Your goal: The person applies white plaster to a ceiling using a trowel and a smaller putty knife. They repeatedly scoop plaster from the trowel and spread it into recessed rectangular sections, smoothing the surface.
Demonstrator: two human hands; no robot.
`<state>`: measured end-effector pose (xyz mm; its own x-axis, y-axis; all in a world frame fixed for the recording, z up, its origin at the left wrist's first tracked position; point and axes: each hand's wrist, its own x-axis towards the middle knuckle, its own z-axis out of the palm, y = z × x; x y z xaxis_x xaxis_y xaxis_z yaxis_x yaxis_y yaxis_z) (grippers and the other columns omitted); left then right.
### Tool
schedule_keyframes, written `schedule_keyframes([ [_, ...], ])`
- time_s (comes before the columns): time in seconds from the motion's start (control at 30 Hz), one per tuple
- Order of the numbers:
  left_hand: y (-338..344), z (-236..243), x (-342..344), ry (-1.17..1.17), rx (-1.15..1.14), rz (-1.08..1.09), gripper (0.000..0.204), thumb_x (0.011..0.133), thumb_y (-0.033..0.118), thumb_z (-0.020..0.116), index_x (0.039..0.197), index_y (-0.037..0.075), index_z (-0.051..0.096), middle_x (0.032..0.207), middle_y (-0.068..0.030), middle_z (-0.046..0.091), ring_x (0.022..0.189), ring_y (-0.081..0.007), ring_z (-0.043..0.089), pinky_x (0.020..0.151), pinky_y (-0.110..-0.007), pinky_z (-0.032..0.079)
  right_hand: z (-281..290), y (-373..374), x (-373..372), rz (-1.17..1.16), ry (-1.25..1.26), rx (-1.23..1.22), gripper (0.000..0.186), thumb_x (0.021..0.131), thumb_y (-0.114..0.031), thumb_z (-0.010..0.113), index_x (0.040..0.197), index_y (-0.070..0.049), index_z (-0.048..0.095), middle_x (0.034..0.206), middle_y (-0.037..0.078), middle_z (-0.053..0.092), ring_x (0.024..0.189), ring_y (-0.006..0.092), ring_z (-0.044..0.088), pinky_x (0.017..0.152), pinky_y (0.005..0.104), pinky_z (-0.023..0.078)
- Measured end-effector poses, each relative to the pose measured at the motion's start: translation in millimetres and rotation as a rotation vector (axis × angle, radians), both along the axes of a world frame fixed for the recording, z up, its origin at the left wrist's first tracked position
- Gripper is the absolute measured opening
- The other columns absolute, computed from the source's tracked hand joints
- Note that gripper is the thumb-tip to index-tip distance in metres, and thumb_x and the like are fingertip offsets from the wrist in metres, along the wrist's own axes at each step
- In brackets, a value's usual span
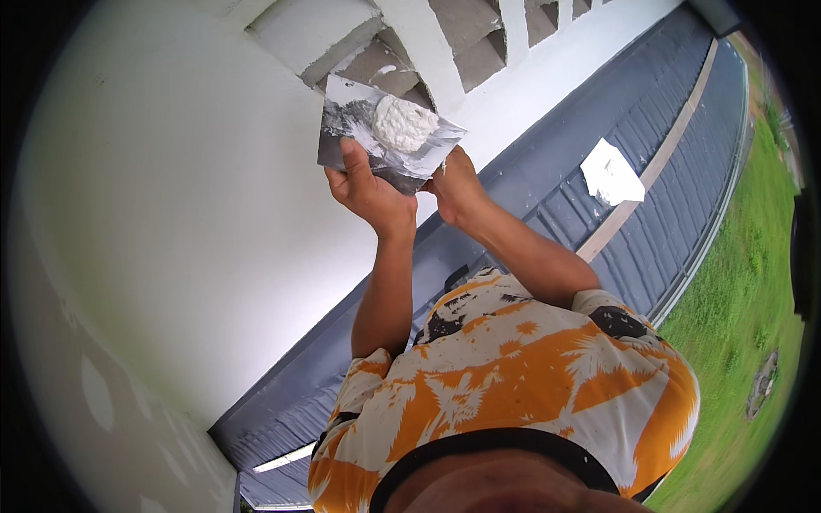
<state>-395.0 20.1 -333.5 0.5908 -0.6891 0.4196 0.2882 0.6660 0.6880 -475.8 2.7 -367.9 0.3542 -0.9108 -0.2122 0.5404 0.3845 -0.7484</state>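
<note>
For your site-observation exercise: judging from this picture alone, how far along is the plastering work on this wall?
Done: the broad wall already looks smooth and white. In hand: the left hand and right hand hold metal blades carrying a lump of white filler, close to the wall. Left: the vent blocks above show bare grey recesses beside white faces.

a white plastered wall [171, 214] fills the left, with grey concrete openings [466, 34] at the far top. right of it runs a dark grey tiled roof [650, 154] bearing a white scrap [611, 173]. green grass [744, 291] lies far right in daylight.
</note>
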Motion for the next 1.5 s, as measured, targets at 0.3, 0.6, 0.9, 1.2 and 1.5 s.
schedule_keyframes([
  [0.3, 1.3, -9.7, -16.4, -0.07, 0.021, 0.082, 0.022, 0.101, 0.02, 0.06, 0.11, 0.0, 0.058, 0.107, -0.0069, 0.065, 0.098, -0.0114, 0.06, 0.089, -0.028, 0.047, -8.4, -8.9, 2.2, -0.05, -0.256, -0.115, 0.04, 0.096, -0.025, 0.064, 0.13, -0.006, 0.056, 0.121, 0.005, 0.064, 0.111, 0.0166, 0.061, 0.092, 0.0337, 0.05],
  [0.6, -11.1, 10.7, 24.9, 0.052, 0.083, 0.231, 0.035, 0.098, 0.015, 0.056, 0.128, -0.003, 0.052, 0.121, -0.0125, 0.062, 0.108, -0.0246, 0.064, 0.09, -0.041, 0.056, -9.9, -1.2, -55.7, -0.422, 0.279, -0.42, 0.021, 0.097, -0.023, 0.063, 0.11, -0.007, 0.068, 0.082, 0.002, 0.063, 0.069, 0.0146, 0.059, 0.059, 0.0254, 0.047],
  [0.9, -19.4, -6.3, 9.4, -0.281, -0.008, 0.397, 0.013, 0.101, 0.013, 0.054, 0.102, 0.0, 0.057, 0.1, -0.0033, 0.063, 0.088, -0.0098, 0.055, 0.082, -0.028, 0.045, 30.1, 15.6, -67.2, -0.379, 1.211, -1.142, 0.026, 0.083, -0.004, 0.068, 0.106, -0.015, 0.074, 0.082, 0.005, 0.065, 0.074, 0.0248, 0.066, 0.06, 0.0373, 0.051],
  [1.2, -24.7, 12.4, 41.8, 0.171, 0.251, 0.085, 0.03, 0.101, 0.015, 0.052, 0.124, -0.003, 0.056, 0.117, -0.0112, 0.064, 0.104, -0.0235, 0.064, 0.093, -0.038, 0.052, 21.1, -31.7, -86.2, -0.166, 0.574, -1.01, 0.025, 0.096, -0.019, 0.063, 0.117, -0.009, 0.071, 0.086, 0.005, 0.063, 0.077, 0.0175, 0.06, 0.068, 0.0299, 0.048],
  [1.5, -36.6, -20.5, 47.4, 0.534, 0.391, -0.27, 0.031, 0.101, 0.013, 0.052, 0.126, -0.004, 0.056, 0.119, -0.0136, 0.065, 0.106, -0.0256, 0.066, 0.094, -0.041, 0.053, -6.3, -82.2, -65.7, -0.093, 0.522, -1.31, 0.036, 0.087, -0.004, 0.068, 0.123, -0.01, 0.07, 0.093, 0.009, 0.069, 0.075, 0.0164, 0.056, 0.07, 0.0291, 0.048],
])
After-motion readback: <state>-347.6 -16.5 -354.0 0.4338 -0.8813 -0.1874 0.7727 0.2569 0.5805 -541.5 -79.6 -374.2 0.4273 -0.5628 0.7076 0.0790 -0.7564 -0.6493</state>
